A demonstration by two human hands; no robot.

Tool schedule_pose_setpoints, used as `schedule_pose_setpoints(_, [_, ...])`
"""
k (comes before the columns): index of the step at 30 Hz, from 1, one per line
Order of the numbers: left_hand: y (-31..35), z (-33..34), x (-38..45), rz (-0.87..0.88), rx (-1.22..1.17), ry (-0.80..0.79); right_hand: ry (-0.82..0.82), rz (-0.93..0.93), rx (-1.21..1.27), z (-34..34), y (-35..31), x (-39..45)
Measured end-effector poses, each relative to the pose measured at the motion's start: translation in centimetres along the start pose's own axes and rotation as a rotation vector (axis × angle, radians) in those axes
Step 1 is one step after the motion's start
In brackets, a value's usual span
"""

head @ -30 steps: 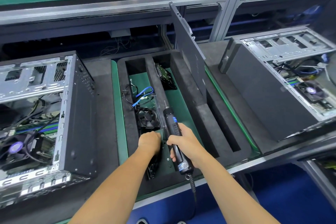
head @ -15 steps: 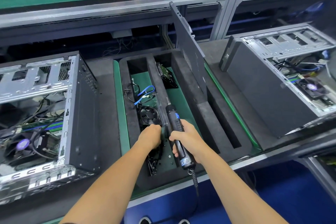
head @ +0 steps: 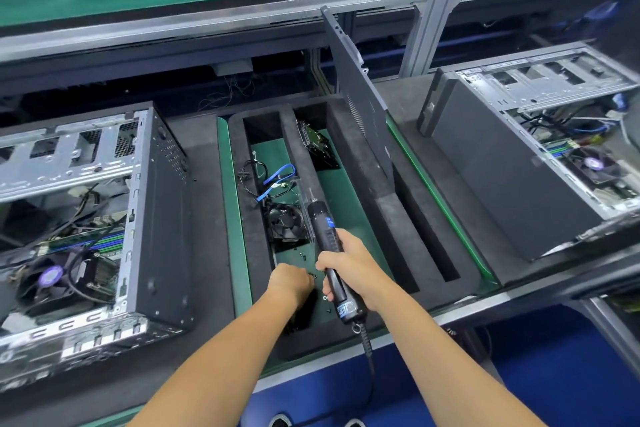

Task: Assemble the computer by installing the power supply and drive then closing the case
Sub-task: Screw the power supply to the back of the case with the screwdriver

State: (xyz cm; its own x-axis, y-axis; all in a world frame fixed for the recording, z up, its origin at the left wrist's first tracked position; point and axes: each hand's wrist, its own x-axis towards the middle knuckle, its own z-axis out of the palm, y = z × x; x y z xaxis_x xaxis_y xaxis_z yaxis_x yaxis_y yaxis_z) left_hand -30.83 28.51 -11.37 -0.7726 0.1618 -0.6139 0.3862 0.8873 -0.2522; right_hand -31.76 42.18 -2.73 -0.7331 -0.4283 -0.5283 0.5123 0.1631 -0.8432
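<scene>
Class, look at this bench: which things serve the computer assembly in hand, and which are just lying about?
In use:
electric screwdriver, gripped by right hand
loose screws under left hand
open case at left
drive
side panel

Lying about:
spare fan
blue cable
second case at right

There is only one view, from a wide-angle camera on the person's head. It looks forward and steeply down at the bench [head: 207, 218] from the near edge. The foam tray [head: 363, 184] stands in the middle of the picture, close below the camera, and both forearms enter from the bottom edge. The wide lens bends the straight rails at the top. An open case [head: 162, 218] fills the left side, another case [head: 502, 166] the right.
</scene>
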Motion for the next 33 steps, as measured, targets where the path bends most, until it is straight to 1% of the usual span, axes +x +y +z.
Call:
schedule_pose_setpoints(5, [0.2, 0.0, -0.2, 0.023, -0.044, -0.032, -0.008, 0.022, -0.021, 0.7, 0.7, 0.3])
schedule_pose_setpoints(10, [0.1, -0.5, -0.3, 0.007, -0.114, -0.052, 0.001, 0.048, -0.027, 0.8, 1.4, 0.3])
schedule_pose_setpoints(15, [0.1, -0.3, -0.3, -0.024, -0.187, -0.013, 0.030, 0.043, -0.028, 0.2, 1.7, 0.1])
schedule_pose_setpoints(17, [0.0, -0.4, -0.2, -0.065, -0.281, 0.007, 0.038, 0.035, -0.026, 0.0, 1.7, -0.1])
schedule_pose_setpoints(19, [-0.4, -0.8, -0.2, -0.099, -0.453, 0.056, 0.043, 0.022, -0.030, -0.2, 1.6, -0.2])
schedule_pose_setpoints(21, [-0.9, -1.3, -0.1, -0.128, -0.679, 0.145, 0.049, 0.019, -0.034, -0.3, 1.6, -0.4])
schedule_pose_setpoints(23, [-1.9, -1.8, 0.0, -0.152, -0.938, 0.245, 0.050, 0.022, -0.035, -0.4, 1.7, -0.6])
schedule_pose_setpoints(26, [-3.2, -2.2, -0.2, -0.250, -1.360, 0.393, 0.037, 0.024, -0.030, -0.3, 1.7, -0.7])
schedule_pose_setpoints(30, [-3.6, -2.5, -0.5, -0.289, -1.785, 0.485, 0.017, 0.011, -0.032, -0.1, 1.6, -0.8])
schedule_pose_setpoints(33, [-4.7, -2.8, -0.7, -0.328, -2.108, 0.606, -0.011, 0.016, -0.033, 0.1, 1.6, -1.0])
